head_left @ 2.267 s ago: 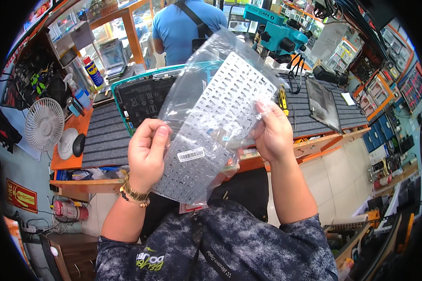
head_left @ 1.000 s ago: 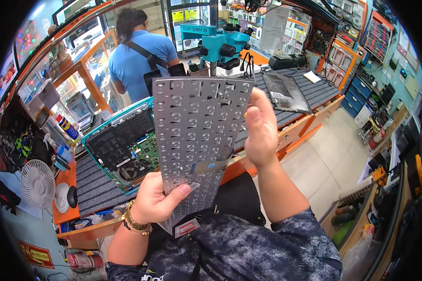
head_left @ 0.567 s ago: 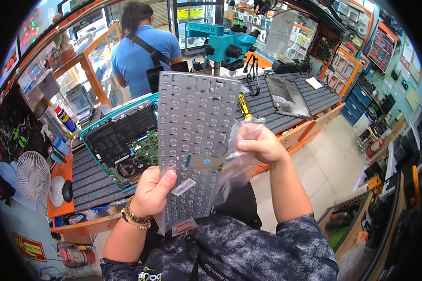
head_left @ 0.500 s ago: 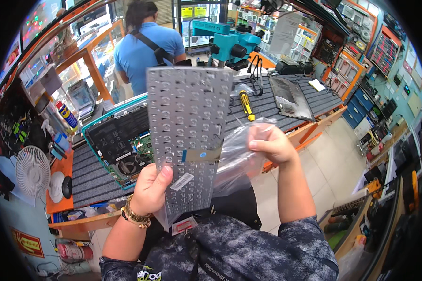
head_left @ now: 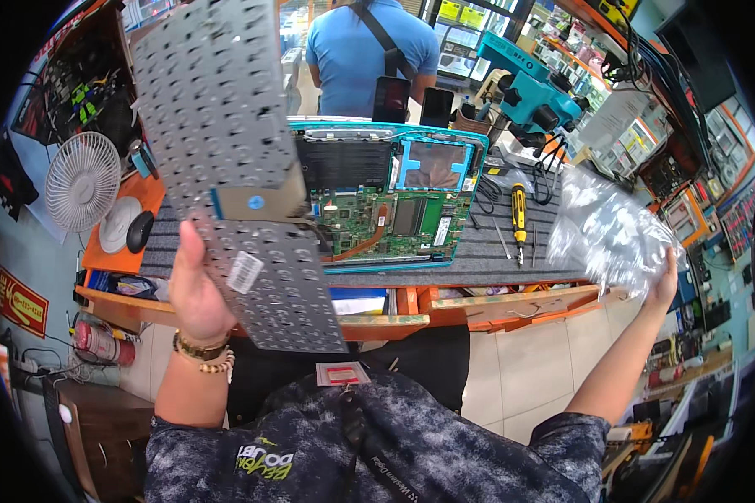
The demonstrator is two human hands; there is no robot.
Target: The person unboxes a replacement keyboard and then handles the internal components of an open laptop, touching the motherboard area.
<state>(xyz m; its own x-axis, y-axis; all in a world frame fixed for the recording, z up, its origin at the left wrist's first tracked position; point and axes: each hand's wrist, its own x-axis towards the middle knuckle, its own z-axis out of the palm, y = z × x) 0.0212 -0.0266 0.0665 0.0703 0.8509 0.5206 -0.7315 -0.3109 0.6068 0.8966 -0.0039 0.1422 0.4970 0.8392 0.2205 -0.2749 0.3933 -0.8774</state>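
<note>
My left hand (head_left: 200,293) grips a long grey keyboard backplate (head_left: 214,101) near its lower left edge, raised upright at the left with a ribbon cable and a barcode sticker on it. Out at the right, my right hand (head_left: 665,285) holds a crumpled clear plastic bag (head_left: 604,230), apart from the plate. An opened laptop body (head_left: 394,226) with a teal frame, green board and battery lies on the ridged mat behind the plate, which hides part of it. A yellow screwdriver (head_left: 519,218) and slim tools lie beside the laptop.
A teal microscope (head_left: 528,96) stands at the back right, with cables below. A white fan (head_left: 82,180) and black mouse (head_left: 139,230) are at the left. Partly open drawers (head_left: 512,310) run under the bench (head_left: 495,272). A person in a blue shirt (head_left: 361,50) stands beyond, turned away.
The plate has come out of the bag and moved up and left in my left hand. My right hand has carried the bag away to the right. The view has shifted.
</note>
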